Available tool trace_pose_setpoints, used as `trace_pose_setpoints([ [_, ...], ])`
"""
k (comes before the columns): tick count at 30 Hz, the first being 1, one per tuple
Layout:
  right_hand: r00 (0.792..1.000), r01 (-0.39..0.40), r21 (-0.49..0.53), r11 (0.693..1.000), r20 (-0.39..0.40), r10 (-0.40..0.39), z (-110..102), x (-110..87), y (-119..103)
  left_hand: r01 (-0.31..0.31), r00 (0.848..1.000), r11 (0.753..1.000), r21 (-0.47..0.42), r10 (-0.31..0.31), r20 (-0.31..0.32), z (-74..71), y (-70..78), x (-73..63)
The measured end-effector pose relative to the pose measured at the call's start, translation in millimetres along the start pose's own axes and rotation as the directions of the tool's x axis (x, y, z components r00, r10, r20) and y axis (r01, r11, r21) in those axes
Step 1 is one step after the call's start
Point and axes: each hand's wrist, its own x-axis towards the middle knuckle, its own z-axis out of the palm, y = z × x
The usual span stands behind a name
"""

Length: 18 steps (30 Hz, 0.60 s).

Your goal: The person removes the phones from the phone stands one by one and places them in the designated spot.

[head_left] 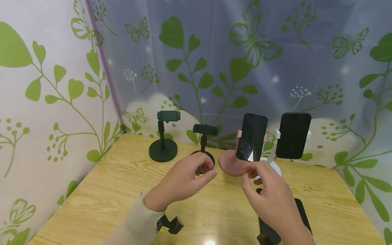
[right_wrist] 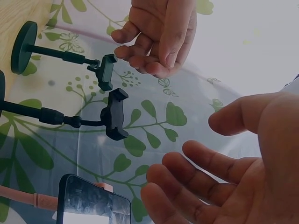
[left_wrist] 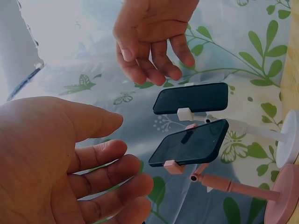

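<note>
At far left stands a dark-green round-based holder [head_left: 162,144]. The left hand [head_left: 183,178], fingers bent and slightly apart, hovers before a black round-based holder [head_left: 203,142]. A pink holder [head_left: 226,164] bears a black rectangular phone [head_left: 251,137]; the right hand [head_left: 271,194], fingers likewise, hovers before a white holder [head_left: 277,167] bearing a second phone [head_left: 293,136].

The head view is bright: a white glare spot [head_left: 209,242] toward the near edge of the tabletop [head_left: 101,190], a reflection [head_left: 251,156] on the phone [head_left: 252,136] in the pink stand [head_left: 226,164]. Both wrist views are dimmer, the backdrop [left_wrist: 56,79] partly washed out.
</note>
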Motion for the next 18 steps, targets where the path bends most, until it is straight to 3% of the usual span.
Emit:
trace_pose_setpoints([
  [18, 0.999, -0.025, -0.005, 1.000, 0.044, 0.025, 1.6, 0.7, 0.2, -0.007, 1.000, 1.000, 0.010, 0.007, 0.009, -0.5, 1.8, -0.6],
])
